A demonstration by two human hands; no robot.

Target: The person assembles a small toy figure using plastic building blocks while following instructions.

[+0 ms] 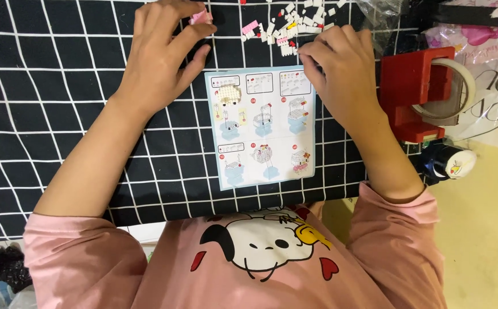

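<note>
Head view, looking down on a black cloth with a white grid (60, 103) spread over the work surface. At centre, a pale blue instruction sheet (263, 126) printed with step diagrams, lying flat between the two forearms. At 12 o'clock from the sheet, a scatter of small white, pink and red building bricks (294, 26), loose on the cloth. At 3 o'clock from the sheet, a red tape dispenser (415, 91) carrying a roll of clear tape (461, 88); just below it, at 5 o'clock, a small dark round container with a white lid (449, 162). Behind the dispenser, crumpled plastic bags (489, 40) at the 2 o'clock corner. Along the bottom edge, pink sleeves and a pink shirt with a cartoon print (266, 246).

Left hand (160, 63) at 10 o'clock from the sheet, palm down, fingers curled and pinching a small pink brick assembly (201, 17) at the fingertips; assembly mostly hidden by the fingers, only its upper pink edge showing. Right hand (343, 71) at 2 o'clock from the sheet, covering the sheet's upper right corner, fingers bent with tips set at the lower edge of the loose bricks; whether a brick is pinched there cannot be told, the tips being hidden under the knuckles. Hands well apart, bricks between them.
</note>
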